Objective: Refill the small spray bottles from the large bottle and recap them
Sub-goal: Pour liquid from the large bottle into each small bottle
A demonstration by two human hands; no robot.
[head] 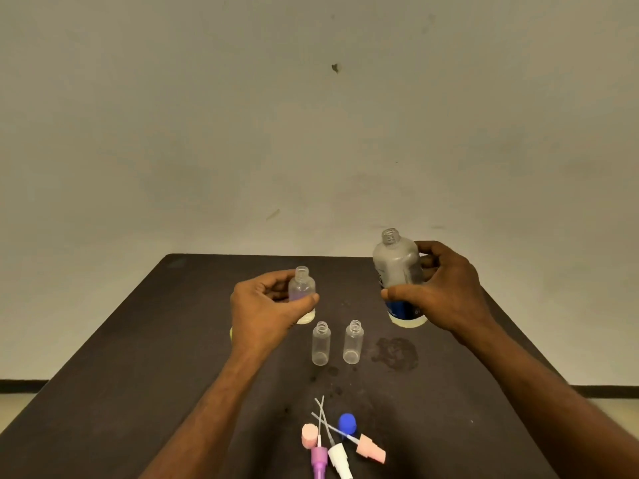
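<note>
My left hand grips a small clear spray bottle, uncapped and upright, with a little pale liquid at its bottom. The large translucent bottle with a blue label is held upright in my right hand; its cap is off. Two more small clear bottles stand open between my hands. Near the front edge lie three spray heads with dip tubes: purple, white and pink. A pink cap and a blue cap lie beside them.
The dark table stands against a plain pale wall. A wet patch spreads on the table right of the two standing bottles, with small drops nearer me.
</note>
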